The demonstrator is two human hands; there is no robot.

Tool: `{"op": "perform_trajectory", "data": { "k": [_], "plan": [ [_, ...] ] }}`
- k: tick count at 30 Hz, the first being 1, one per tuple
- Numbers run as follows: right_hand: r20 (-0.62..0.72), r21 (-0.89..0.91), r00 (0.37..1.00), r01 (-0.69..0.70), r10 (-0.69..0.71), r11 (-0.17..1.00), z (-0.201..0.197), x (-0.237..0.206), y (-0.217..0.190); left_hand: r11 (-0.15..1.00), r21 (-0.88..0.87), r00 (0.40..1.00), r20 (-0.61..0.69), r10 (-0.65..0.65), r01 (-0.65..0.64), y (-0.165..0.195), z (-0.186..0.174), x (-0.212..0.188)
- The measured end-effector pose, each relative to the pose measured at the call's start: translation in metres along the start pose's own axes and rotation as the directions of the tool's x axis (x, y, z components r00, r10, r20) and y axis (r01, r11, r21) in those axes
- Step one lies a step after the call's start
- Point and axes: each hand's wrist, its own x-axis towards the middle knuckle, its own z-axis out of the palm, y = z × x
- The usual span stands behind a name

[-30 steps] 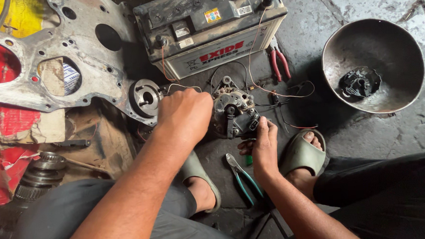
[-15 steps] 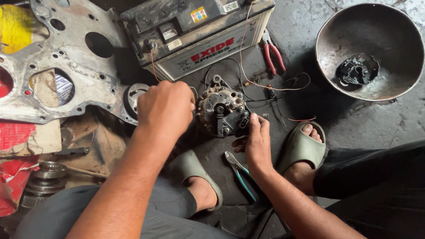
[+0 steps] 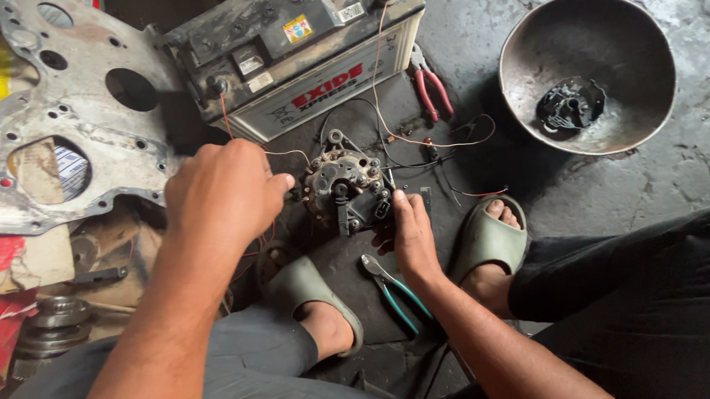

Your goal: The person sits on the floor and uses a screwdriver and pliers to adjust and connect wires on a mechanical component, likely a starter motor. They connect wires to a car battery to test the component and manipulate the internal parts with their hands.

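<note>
In front of car battery point(image 3: 299, 53): left hand point(image 3: 221, 194), fingers curled, and right hand point(image 3: 412, 235), fingers pinching, grip alternator point(image 3: 345, 190); teal pliers point(image 3: 392, 291) nearby.

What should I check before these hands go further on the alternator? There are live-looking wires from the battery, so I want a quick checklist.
1. Alternator steadied: ok, the right hand rests against its lower right side.
2. Left hand placement: ok, fingertips at the alternator's left edge, by a thin wire.
3. Wires from the battery run down to the alternator: ok; whether they are firmly attached, cannot tell.
4. Blue-handled pliers in reach: ok, on the floor below the right hand.
5. Red-handled pliers in reach: ok, beside the battery.
6. Feet free of wires: cannot tell, a red wire lies near the right sandal.
</note>
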Motion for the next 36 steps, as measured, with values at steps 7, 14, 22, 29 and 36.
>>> {"op": "perform_trajectory", "data": {
  "k": [7, 14, 22, 29, 36],
  "plan": [
    [0.133, 0.288, 0.982, -0.169, 0.135, 0.943, -0.007, -0.003, -0.004, 0.996, -0.074, 0.998, -0.054, -0.044, 0.04, -0.001, -0.022, -0.012],
    [-0.07, 0.486, 0.868, -0.401, 0.492, 0.777, -0.028, 0.018, 0.001, 0.983, -0.178, 0.989, -0.129, -0.072, 0.049, -0.012, -0.046, -0.032],
    [-0.042, 0.145, 0.803, -0.584, 0.594, 0.799, -0.016, 0.018, 0.014, 0.975, -0.214, 0.962, -0.274, -0.001, -0.06, -0.061, -0.066, -0.059],
    [-0.104, 0.018, 0.882, -0.461, 0.46, 0.887, -0.009, 0.02, 0.015, 0.979, -0.192, 0.973, -0.228, 0.025, -0.07, -0.083, -0.079, -0.071],
    [-0.289, -0.154, 0.853, 0.406, -0.434, 0.901, -0.006, 0.042, -0.046, 0.965, -0.244, 0.986, -0.157, 0.063, -0.101, -0.074, -0.08, -0.061]
  ]
}}
